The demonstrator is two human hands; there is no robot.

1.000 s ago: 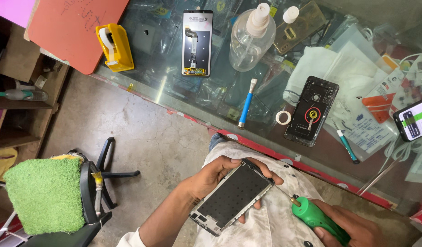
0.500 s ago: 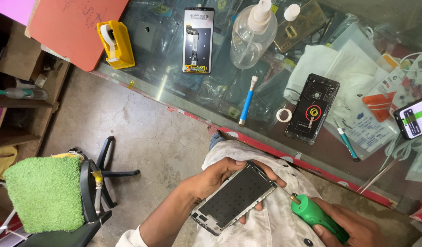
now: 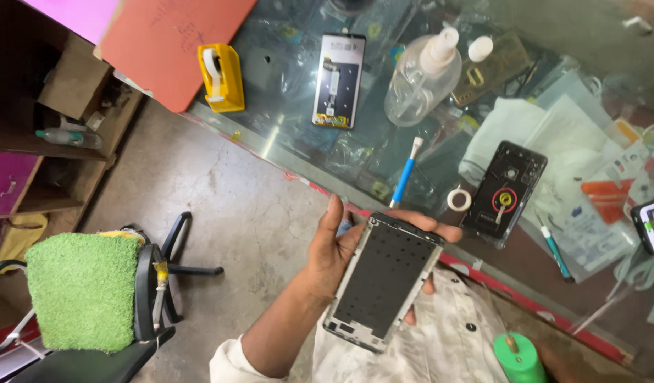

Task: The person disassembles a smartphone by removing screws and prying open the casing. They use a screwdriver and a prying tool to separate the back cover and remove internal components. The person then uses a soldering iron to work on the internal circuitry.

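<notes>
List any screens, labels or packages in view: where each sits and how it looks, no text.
Phone frame: in the left hand, over the lap; grey metal rectangle with a dark perforated panel.
Display panel: flat on the glass table, top centre; pale back, dark strip.
Lit phone screen: right edge, white and green.
Open phone back: right of centre, black, red ring.
Paper packets: far right, white with an orange patch.
</notes>
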